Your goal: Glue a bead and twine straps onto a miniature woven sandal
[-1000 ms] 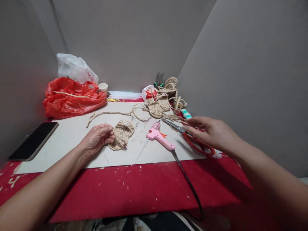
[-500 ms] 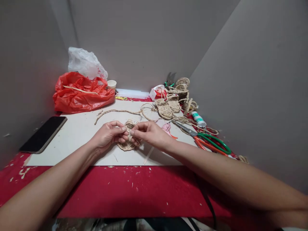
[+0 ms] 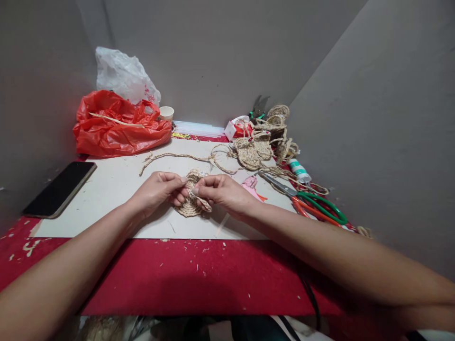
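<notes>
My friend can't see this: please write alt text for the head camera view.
A person's left hand and right hand hold a beige woven piece over a white sheet. Scissors, braided rope, more woven pieces and a red bag lie nearby.

White board (image 3: 117, 208): the brightest broad surface, lit softly from above, fairly even around my grip.
Woven piece (image 3: 188, 208): its rows read clearly on the near side; between the fingertips of my left hand (image 3: 159, 192) and right hand (image 3: 222, 192), fine strands smear together.
Red tabletop (image 3: 220, 265): a faint soft-edged shadow between my arms, a deeper one under my right forearm (image 3: 320, 241).
Red bag (image 3: 121, 128): small glossy highlights along the folds.
Grey walls (image 3: 213, 52): dim, darkening at far left; corner lines slant under wide-lens distortion.
My forearms: stretched toward the near corners, skin detail soft.
</notes>
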Demonstrator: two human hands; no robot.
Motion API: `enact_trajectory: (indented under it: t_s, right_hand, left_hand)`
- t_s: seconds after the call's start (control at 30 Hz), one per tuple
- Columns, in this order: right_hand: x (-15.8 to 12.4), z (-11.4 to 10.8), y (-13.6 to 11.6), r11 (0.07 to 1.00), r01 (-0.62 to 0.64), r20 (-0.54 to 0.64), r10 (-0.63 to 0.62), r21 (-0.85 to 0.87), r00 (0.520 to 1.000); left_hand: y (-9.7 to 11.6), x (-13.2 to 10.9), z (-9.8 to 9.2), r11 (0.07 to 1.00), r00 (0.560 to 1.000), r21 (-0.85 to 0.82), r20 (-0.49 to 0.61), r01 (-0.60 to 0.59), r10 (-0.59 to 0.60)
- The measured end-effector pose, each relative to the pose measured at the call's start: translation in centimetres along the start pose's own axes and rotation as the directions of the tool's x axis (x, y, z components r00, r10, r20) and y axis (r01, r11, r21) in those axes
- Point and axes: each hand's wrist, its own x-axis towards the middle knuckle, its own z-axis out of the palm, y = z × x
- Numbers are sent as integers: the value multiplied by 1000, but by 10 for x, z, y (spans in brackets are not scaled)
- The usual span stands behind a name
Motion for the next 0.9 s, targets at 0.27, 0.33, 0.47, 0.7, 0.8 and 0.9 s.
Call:
enact_trajectory:
  t_s: [0.27, 0.33, 0.47, 0.7, 0.8, 0.9]
  right_hand:
    - [2, -2, -2, 988, -7, 52, 15, -155, 999]
    - [2, -3, -4, 984, -8, 86, 24, -176, 996]
    - [1, -4, -7, 987, -34, 139, 56, -154, 989]
    - [0, -6, -7, 957, 5, 98, 25, -291, 995]
    - [-4, -8, -11, 938, 26, 96, 8, -345, 995]
    - [-9, -9, -16, 938, 21, 74, 5, -345, 997]
  left_hand:
    - [7, -2, -19, 815, 998, 577, -55, 53, -26]
    - [7, -5, -15, 792, 999, 609, -39, 38, -18]
    - [4, -8, -6, 725, 997, 687, -73, 41, 12]
    - [-1, -13, 16, 882, 989, 471, -135, 16, 55]
    - [-2, -17, 26, 972, 990, 235, -128, -27, 58]
    - [-4, -22, 32, 977, 975, 188, -181, -96, 130]
